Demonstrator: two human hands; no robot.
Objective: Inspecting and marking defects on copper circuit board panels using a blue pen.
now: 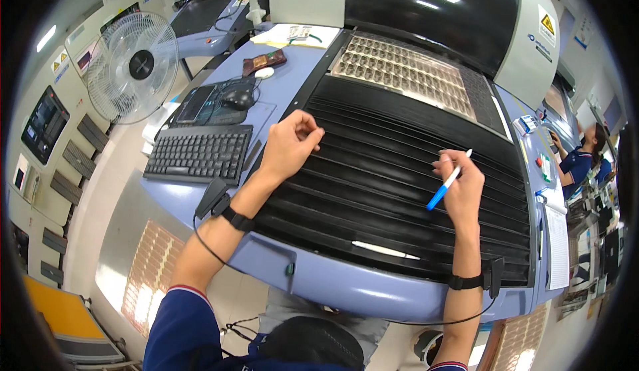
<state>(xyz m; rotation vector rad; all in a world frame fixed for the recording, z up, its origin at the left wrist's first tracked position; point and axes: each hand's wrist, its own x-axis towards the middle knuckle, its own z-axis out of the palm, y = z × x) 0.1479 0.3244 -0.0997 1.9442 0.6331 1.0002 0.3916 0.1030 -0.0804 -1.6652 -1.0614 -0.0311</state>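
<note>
The right hand pinches a slim white pen with a blue end above the black ribbed machine bed, the left hand curls nearly closed, contents impossible to tell, seemingly a pen-ready pause calling next for a steady hold.

Beyond the black keyboard lies a black mouse, and a caged fan stands to their left.
</note>
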